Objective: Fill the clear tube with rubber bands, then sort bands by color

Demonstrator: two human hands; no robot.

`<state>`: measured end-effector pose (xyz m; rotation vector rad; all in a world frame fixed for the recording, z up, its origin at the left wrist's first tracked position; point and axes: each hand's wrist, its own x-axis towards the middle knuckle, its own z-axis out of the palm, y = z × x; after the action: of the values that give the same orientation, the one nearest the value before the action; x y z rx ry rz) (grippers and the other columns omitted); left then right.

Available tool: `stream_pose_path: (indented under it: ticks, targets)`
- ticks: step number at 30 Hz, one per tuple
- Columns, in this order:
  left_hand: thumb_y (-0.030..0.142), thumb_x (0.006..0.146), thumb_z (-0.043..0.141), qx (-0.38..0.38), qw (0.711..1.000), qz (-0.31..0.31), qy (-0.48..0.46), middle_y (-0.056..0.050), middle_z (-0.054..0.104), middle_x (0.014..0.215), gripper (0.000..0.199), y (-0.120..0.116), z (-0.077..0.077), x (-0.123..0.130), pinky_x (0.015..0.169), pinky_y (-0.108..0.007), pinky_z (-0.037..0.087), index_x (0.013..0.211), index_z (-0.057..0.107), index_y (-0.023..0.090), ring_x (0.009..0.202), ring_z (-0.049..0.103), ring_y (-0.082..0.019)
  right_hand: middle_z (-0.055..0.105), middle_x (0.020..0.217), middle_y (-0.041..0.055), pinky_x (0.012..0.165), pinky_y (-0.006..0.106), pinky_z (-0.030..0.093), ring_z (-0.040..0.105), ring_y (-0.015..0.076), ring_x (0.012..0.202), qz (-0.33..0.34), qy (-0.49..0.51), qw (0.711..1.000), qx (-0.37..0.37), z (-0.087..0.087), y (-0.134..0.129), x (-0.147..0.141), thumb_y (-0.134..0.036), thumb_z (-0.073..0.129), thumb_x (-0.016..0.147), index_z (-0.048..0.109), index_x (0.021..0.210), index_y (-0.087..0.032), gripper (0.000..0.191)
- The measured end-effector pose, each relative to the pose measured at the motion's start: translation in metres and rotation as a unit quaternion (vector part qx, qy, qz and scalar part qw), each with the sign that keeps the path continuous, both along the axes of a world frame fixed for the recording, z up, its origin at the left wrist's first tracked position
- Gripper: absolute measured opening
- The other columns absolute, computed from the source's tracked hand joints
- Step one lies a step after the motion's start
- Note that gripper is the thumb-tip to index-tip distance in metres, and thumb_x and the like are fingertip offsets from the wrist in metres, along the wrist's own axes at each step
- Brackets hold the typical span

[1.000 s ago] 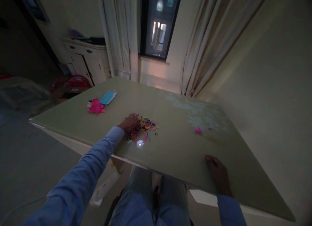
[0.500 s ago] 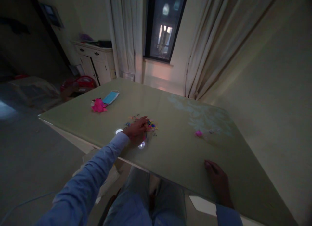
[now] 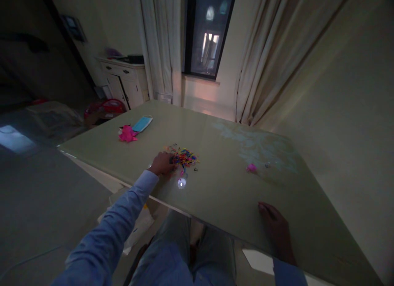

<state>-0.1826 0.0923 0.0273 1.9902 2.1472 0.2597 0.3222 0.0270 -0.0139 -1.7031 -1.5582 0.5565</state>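
Note:
At the left side of a pile of small, bright-coloured rubber bands (image 3: 185, 157), my left hand (image 3: 162, 163) lies low over the table, its fingertips against the bands. Those fingertips are partly hidden, so whether they grip any bands does not show. My right hand (image 3: 275, 224) rests on its side on the table at the right, fingers curled together toward the thumb, with nothing visible in it. A single dark band (image 3: 195, 169) lies just right of the pile. Farther right are a small pink piece (image 3: 251, 167) and a small clear piece (image 3: 267, 165).
The pale green table (image 3: 215, 191) has its near edge against my lap. At its far left lie a blue face mask (image 3: 142, 124) and a crumpled pink thing (image 3: 127, 133). Beyond stand a white cabinet (image 3: 135, 82) and a curtained window (image 3: 206, 39).
My left hand has moved left, off the top of the pile to its left side, uncovering more of the bands. My right hand has stayed where it was.

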Motion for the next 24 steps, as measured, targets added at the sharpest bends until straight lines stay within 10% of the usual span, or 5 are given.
stream_pose_path:
  ticks: [5,17,24]
  targets:
    - [0.030,0.082,0.059,0.016,0.999,-0.030,-0.037,-0.008,0.074,0.095,0.025,0.002,-0.001,0.003,0.083,-0.031,0.048,0.099,0.076,0.022,0.093,0.066,-0.025,0.076,0.099,0.0140,0.086,0.040,0.055,0.070,0.0307,0.093,-0.002,-0.006,1.000,-0.005,0.001,0.000,-0.001,-0.061,0.056,0.075,0.075,0.089,-0.018,0.049]
    - [0.030,0.085,0.055,0.100,0.990,-0.016,-0.100,-0.010,0.074,0.101,0.028,0.021,0.021,-0.008,0.083,-0.031,0.049,0.101,0.074,0.017,0.091,0.067,-0.023,0.076,0.099,0.0142,0.084,0.039,0.056,0.070,0.0300,0.092,-0.003,-0.009,1.000,-0.001,0.000,0.000,-0.001,-0.060,0.056,0.075,0.075,0.089,-0.018,0.048]
    - [0.033,0.085,0.059,0.091,0.985,-0.074,-0.126,-0.006,0.075,0.097,0.027,0.029,0.024,0.026,0.079,-0.027,0.050,0.103,0.073,0.018,0.086,0.067,-0.019,0.076,0.099,0.0141,0.084,0.039,0.056,0.070,0.0296,0.091,-0.003,-0.006,1.000,-0.005,0.001,-0.001,-0.003,-0.060,0.056,0.075,0.075,0.089,-0.017,0.049]
